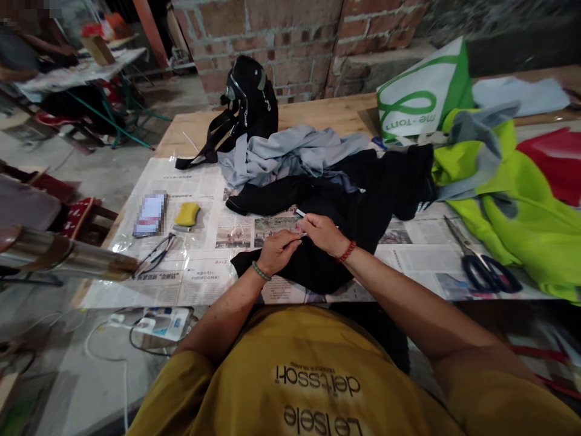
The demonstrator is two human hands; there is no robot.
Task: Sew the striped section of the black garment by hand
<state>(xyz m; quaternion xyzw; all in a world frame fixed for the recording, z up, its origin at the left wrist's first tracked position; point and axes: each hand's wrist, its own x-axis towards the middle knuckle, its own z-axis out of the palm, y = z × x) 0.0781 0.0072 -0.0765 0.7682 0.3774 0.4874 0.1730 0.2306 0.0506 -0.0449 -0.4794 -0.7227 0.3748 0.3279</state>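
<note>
A black garment [327, 266] lies spread on the newspaper in front of me, and both hands are over it. My right hand [322, 233] is closed around a small slim tool [300, 213]; its pale end sticks out above the fingers, and its kind does not show. Close beside it, my left hand [279, 248] has thumb and forefinger pinched together near the tool's lower end. What lies between those fingertips is too small to make out. Just beyond the hands, a crumpled light grey garment [295, 154] rests against the black cloth.
Scissors [481, 263] and a yellow-green garment [517, 206] lie to the right. On the left are a phone [150, 214], a yellow sponge [187, 214], glasses [157, 254] and a metal flask [91, 257]. A black bag [252, 100] and a white-green bag [424, 97] stand behind.
</note>
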